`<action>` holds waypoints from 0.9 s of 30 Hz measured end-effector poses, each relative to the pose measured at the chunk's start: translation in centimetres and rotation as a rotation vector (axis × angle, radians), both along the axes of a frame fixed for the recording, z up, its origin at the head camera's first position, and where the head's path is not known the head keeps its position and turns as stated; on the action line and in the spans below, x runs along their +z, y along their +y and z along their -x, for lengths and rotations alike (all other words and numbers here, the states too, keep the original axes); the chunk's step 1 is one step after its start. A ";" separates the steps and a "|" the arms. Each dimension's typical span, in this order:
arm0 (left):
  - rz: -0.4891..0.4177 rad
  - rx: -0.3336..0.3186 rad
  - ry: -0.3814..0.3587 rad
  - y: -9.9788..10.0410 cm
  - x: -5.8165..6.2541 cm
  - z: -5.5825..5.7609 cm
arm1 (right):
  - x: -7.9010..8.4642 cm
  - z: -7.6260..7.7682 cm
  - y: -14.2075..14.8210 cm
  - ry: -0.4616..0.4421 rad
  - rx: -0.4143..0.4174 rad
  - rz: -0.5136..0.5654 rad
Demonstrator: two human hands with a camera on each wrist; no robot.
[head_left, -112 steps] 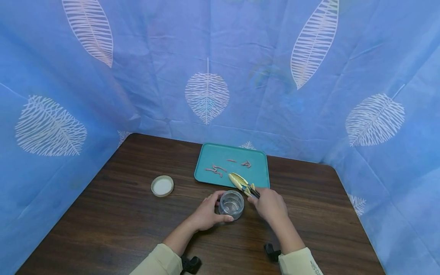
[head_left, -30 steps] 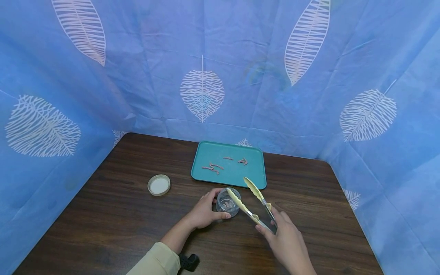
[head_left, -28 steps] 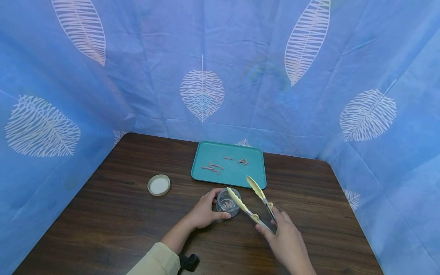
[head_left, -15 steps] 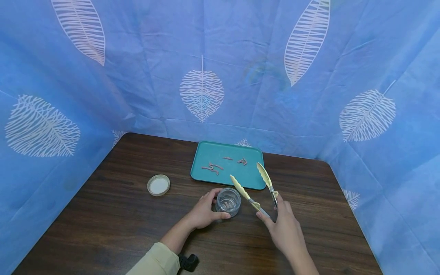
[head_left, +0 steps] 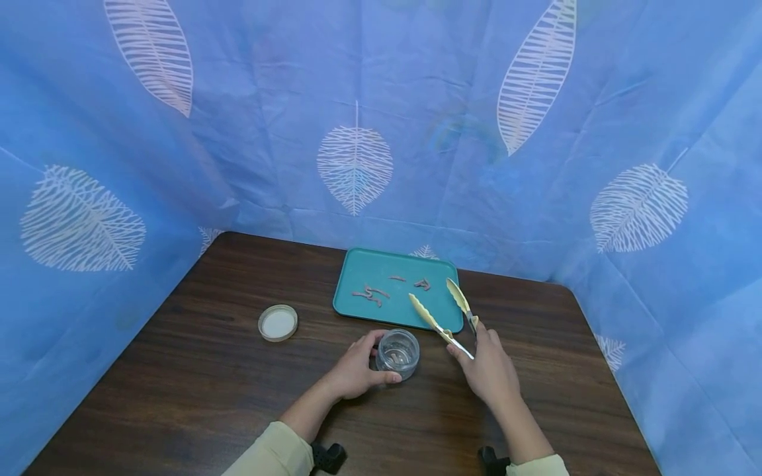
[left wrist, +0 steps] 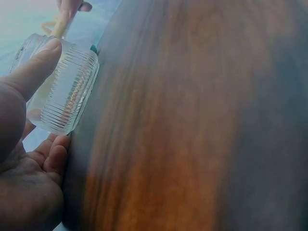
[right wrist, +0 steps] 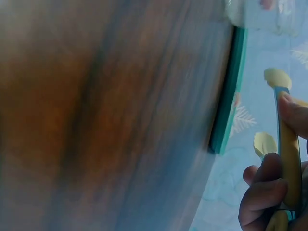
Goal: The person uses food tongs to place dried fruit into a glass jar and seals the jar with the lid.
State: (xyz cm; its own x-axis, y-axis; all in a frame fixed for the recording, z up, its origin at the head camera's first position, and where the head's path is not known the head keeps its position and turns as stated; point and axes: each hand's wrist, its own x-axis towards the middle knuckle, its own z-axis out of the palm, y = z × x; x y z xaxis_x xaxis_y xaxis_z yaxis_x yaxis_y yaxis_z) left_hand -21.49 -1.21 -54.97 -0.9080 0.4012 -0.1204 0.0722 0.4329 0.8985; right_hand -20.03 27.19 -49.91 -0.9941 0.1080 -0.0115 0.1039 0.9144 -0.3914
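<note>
My left hand (head_left: pixel 351 371) holds a clear glass jar (head_left: pixel 407 369), fingers behind it and thumb across its near side. The jar stands lidless on the table, with a small pinkish piece inside. In the left wrist view the ribbed jar wall (left wrist: pixel 70 96) shows under the thumb. My right hand (head_left: pixel 493 370) grips metal tongs (head_left: pixel 438 328) with pale yellow tips. Their arms are spread, with nothing between the tips, over the right front of a teal tray (head_left: pixel 399 312). On the tray lie several pink, worm-like strips (head_left: pixel 370 295), in a left cluster, a short middle piece and a right clump.
A round jar lid (head_left: pixel 278 323) with a white inside lies on the dark wooden table (head_left: pixel 202 377), left of the jar. Behind the table hangs a blue curtain (head_left: pixel 262 158) with white leaf prints.
The tongs were closed near the tray's front edge, then spread with one tip over the jar; now they are forward over the tray. A pinkish piece has appeared in the jar. The left hand stays.
</note>
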 end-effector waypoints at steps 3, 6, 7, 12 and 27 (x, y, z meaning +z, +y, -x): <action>0.000 -0.003 -0.002 0.0 0.0 0.0 | -0.2 1.0 0.2 -0.006 0.012 -0.043; 0.002 -0.002 -0.004 0.0 0.0 -0.1 | -0.3 1.8 0.2 -0.024 0.021 -0.065; 0.000 -0.001 -0.007 -0.1 0.0 -0.1 | -0.3 2.1 0.2 -0.030 0.024 -0.071; -0.002 -0.001 0.000 0.0 0.0 -0.1 | -0.5 3.1 0.1 -0.048 0.030 -0.086; 0.000 -0.005 -0.005 0.0 0.1 0.0 | -0.4 5.1 0.3 -0.066 0.066 -0.145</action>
